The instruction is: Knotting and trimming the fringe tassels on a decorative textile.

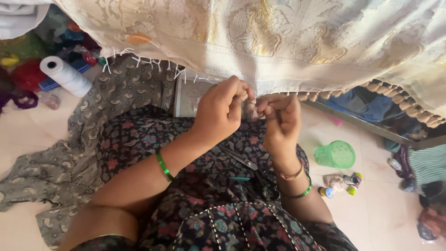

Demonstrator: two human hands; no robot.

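We see two hands meeting at the hem of one cream cloth (288,42) that hangs across the top of the view. The left hand (220,109) and right hand (281,123) both pinch narrowly on a small tuft (252,109) of fringe threads at the hem, fingertips almost touching. We count three bangles: one green on the left wrist, one green and one gold on the right. One pair of scissors (239,158) lies on the lap. On the pale tiled floor sit one white thread cone (65,74), one green cup (335,154) and a few small spools (341,183).
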